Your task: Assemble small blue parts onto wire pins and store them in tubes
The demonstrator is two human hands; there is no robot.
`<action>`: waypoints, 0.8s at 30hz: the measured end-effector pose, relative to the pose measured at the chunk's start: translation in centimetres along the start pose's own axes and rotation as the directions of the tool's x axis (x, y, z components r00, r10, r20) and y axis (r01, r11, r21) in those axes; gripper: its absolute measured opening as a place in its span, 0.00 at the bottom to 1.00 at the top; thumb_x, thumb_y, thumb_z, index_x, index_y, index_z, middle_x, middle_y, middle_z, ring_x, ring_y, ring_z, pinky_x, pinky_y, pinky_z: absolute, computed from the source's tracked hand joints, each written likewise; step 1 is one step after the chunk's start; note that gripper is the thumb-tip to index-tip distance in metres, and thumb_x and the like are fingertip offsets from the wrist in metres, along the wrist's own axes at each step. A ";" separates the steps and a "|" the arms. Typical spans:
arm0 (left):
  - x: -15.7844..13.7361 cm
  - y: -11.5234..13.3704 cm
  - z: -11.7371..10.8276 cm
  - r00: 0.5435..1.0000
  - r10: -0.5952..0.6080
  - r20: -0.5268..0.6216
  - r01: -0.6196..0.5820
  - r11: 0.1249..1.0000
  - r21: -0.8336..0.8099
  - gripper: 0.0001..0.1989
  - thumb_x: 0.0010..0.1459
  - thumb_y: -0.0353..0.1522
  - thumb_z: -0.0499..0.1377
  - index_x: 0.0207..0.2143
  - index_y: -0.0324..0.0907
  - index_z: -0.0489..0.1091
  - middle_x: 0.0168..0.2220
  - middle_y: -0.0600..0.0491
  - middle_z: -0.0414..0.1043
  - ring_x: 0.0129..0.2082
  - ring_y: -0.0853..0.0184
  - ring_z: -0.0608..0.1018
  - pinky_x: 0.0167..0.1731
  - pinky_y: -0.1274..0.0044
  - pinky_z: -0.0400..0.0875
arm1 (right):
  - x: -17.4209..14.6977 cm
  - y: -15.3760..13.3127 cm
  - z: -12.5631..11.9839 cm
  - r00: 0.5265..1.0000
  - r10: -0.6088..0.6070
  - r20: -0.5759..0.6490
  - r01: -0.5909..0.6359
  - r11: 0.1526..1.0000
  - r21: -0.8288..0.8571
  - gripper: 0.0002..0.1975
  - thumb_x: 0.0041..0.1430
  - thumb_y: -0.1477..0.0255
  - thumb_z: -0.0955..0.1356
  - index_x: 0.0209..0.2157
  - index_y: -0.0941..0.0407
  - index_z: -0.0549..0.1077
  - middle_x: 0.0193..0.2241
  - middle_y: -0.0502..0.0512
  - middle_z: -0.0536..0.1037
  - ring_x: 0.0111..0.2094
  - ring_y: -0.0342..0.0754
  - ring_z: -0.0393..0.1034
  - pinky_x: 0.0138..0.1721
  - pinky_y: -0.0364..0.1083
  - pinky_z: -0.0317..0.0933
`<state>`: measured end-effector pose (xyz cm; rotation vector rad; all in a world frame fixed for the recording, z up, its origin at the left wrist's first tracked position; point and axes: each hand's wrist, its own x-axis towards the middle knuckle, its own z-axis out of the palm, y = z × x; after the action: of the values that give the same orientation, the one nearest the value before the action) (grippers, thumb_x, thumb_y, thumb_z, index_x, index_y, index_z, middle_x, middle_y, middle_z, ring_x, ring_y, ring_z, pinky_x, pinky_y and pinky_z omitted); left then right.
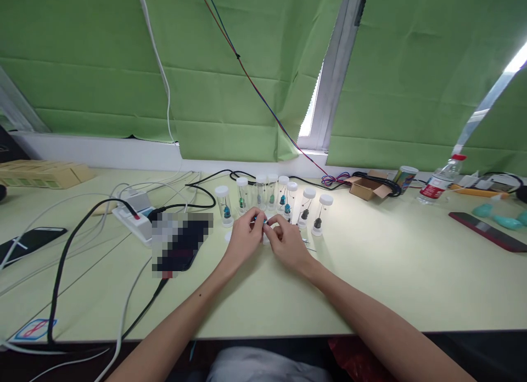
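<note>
My left hand and my right hand meet over the table, fingertips pinched close together. Between them shows a small blue piece, mostly covered by the fingers; it resembles the blue needle hubs in the tubes. Behind the hands stand several clear tubes with white caps. A tube on the left holds blue-hubbed needles, and another has green ones. At the right end, a tube contains dark-hubbed needles. Thin loose needles lie beside my right hand. A white round cap is partly hidden by my left hand.
Left of the hands are a dark phone with a cable, a white power strip and tangled cords. Toward the back right stand an open cardboard box and a water bottle. A red-edged phone lies far right.
</note>
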<state>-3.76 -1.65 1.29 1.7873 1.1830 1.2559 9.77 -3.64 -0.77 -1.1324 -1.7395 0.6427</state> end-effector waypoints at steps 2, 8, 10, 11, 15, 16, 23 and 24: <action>0.0 0.0 0.0 1.000 -0.001 0.009 0.001 1.000 -0.004 0.12 0.61 0.40 0.51 0.27 0.43 0.62 0.21 0.59 0.63 0.17 0.72 0.64 0.21 0.78 0.60 | 0.0 0.0 0.0 1.000 -0.010 0.001 0.010 1.000 -0.005 0.10 0.66 0.63 0.60 0.34 0.53 0.66 0.15 0.42 0.63 0.17 0.42 0.56 0.24 0.42 0.50; 0.0 -0.1 0.1 1.000 0.003 0.016 -0.003 1.000 0.003 0.13 0.62 0.41 0.51 0.27 0.43 0.62 0.20 0.59 0.62 0.17 0.73 0.64 0.21 0.79 0.60 | 0.2 -0.2 -0.2 1.000 -0.007 -0.010 0.007 0.999 -0.035 0.17 0.68 0.62 0.56 0.27 0.53 0.62 0.15 0.45 0.64 0.18 0.43 0.58 0.25 0.43 0.51; 0.0 -0.1 0.1 1.000 0.006 0.007 -0.006 1.000 0.001 0.13 0.62 0.40 0.51 0.28 0.43 0.63 0.21 0.59 0.62 0.17 0.73 0.64 0.21 0.79 0.60 | 0.1 -0.1 -0.1 1.000 0.004 -0.014 -0.005 1.000 -0.015 0.13 0.66 0.62 0.59 0.32 0.53 0.65 0.15 0.42 0.63 0.17 0.42 0.57 0.24 0.42 0.50; 0.0 -0.1 0.1 1.000 0.007 0.002 -0.007 1.000 0.001 0.13 0.61 0.40 0.51 0.28 0.43 0.63 0.21 0.59 0.62 0.18 0.73 0.64 0.21 0.79 0.60 | 0.1 -0.1 -0.1 1.000 0.007 -0.014 -0.007 1.000 -0.008 0.10 0.65 0.62 0.61 0.35 0.53 0.66 0.14 0.41 0.63 0.17 0.42 0.56 0.24 0.42 0.49; 0.0 0.1 0.0 1.000 0.005 -0.007 -0.005 1.000 -0.004 0.12 0.61 0.39 0.52 0.27 0.43 0.63 0.23 0.59 0.63 0.18 0.73 0.65 0.21 0.79 0.60 | 0.0 -0.1 -0.1 1.000 -0.006 -0.015 0.006 1.000 -0.005 0.08 0.62 0.64 0.63 0.38 0.54 0.66 0.14 0.39 0.62 0.16 0.41 0.56 0.24 0.42 0.49; -0.1 0.2 0.0 1.000 0.001 -0.004 -0.001 1.000 -0.004 0.12 0.61 0.39 0.52 0.28 0.43 0.63 0.22 0.59 0.63 0.18 0.73 0.65 0.21 0.79 0.60 | 0.0 -0.1 0.0 1.000 -0.010 -0.017 0.010 1.000 -0.008 0.08 0.62 0.64 0.63 0.37 0.54 0.66 0.14 0.40 0.62 0.17 0.41 0.56 0.24 0.42 0.48; -0.1 0.3 0.0 1.000 -0.004 0.007 0.004 1.000 0.007 0.13 0.62 0.40 0.51 0.27 0.43 0.62 0.20 0.60 0.61 0.18 0.73 0.65 0.22 0.78 0.60 | 0.1 0.0 0.0 0.999 -0.041 -0.028 0.040 0.998 -0.039 0.16 0.67 0.63 0.57 0.27 0.54 0.63 0.17 0.44 0.64 0.19 0.41 0.56 0.25 0.42 0.49; -0.1 0.2 0.0 1.000 -0.004 0.005 0.004 1.000 0.007 0.13 0.62 0.40 0.51 0.27 0.43 0.62 0.21 0.60 0.61 0.18 0.73 0.64 0.22 0.78 0.60 | 0.1 0.0 0.0 0.999 -0.029 -0.030 0.028 0.999 -0.033 0.16 0.67 0.63 0.58 0.28 0.54 0.64 0.17 0.44 0.64 0.19 0.41 0.56 0.25 0.42 0.49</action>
<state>-3.70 -1.85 1.41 1.7911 1.1898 1.2458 9.76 -3.54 -0.69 -1.1321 -1.7427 0.5780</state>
